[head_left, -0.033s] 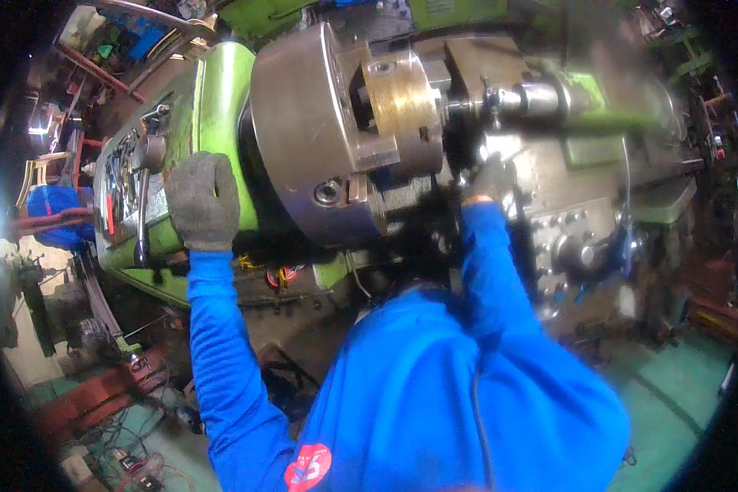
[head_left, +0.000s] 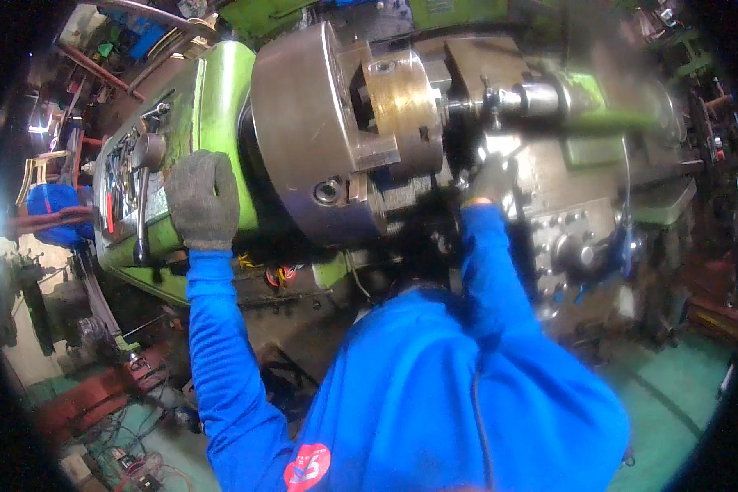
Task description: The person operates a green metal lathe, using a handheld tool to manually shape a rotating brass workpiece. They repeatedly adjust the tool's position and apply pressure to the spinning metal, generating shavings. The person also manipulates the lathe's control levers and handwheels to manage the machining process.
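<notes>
My left hand (head_left: 202,201), in a dark grey glove, rests at the green headstock (head_left: 225,90) of a large lathe. Its fingers are pressed together and curled over; whatever lies under them is hidden. To its right is the big steel chuck (head_left: 299,123), whose jaws hold a brassy-topped ring-shaped workpiece (head_left: 400,94). My right hand (head_left: 490,179) reaches to the bright metal parts at the carriage, right of the workpiece. Glare and shadow blur its fingers, so its grip does not show. Above it, the tailstock spindle (head_left: 541,99) points toward the workpiece.
Hand tools (head_left: 121,176) and a long-handled wrench (head_left: 143,213) lie on the headstock top, left of my left hand. A carriage handwheel (head_left: 578,252) is to the right of my right arm. Cables (head_left: 152,426) trail on the floor at lower left.
Both hands keep their places at the headstock and the carriage. My left forearm has shifted very slightly; the chuck and workpiece look the same.
</notes>
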